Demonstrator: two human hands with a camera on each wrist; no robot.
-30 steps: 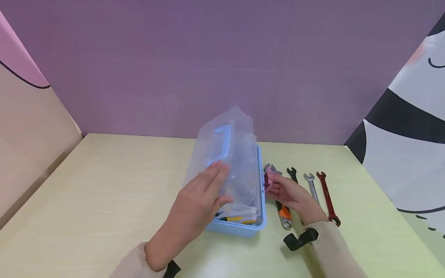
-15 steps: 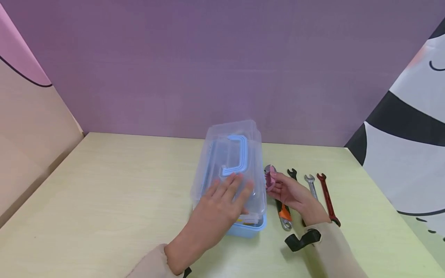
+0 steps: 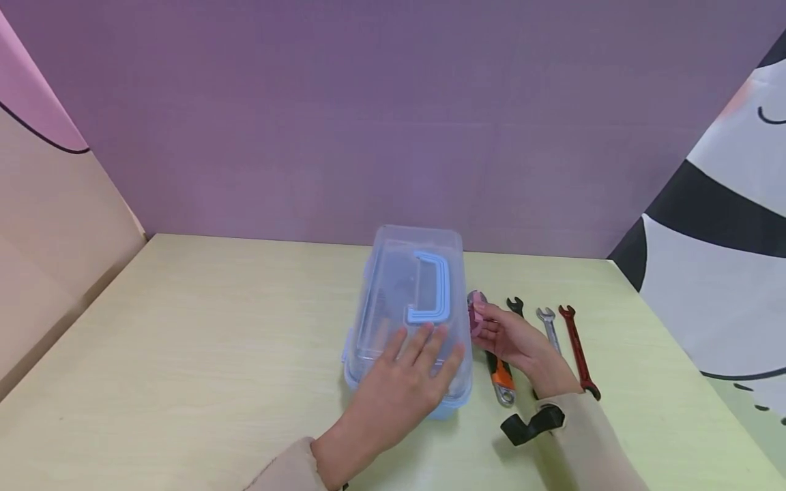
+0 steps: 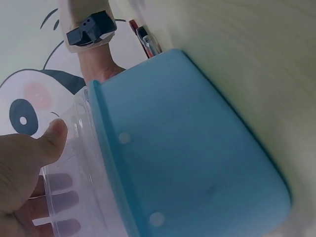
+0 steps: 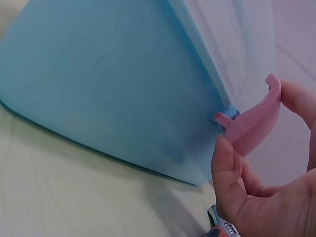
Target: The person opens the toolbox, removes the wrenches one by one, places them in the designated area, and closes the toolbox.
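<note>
I see left hand fingers flat on clear lid | right hand fingers pinching pink latch | no readable writing | table open at left

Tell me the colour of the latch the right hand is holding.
Pink; the latch shows best in the right wrist view.

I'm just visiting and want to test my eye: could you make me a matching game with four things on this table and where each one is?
Things:
1. clear lid
2. pink latch
3. red wrench
4. orange-handled wrench

Places or states:
A. farthest right in the row of tools
B. under the flat left hand
C. lying just beside the blue box, partly hidden by the right hand
D. pinched by the right hand's fingers

Pairs: 1-B, 2-D, 3-A, 4-C
</note>
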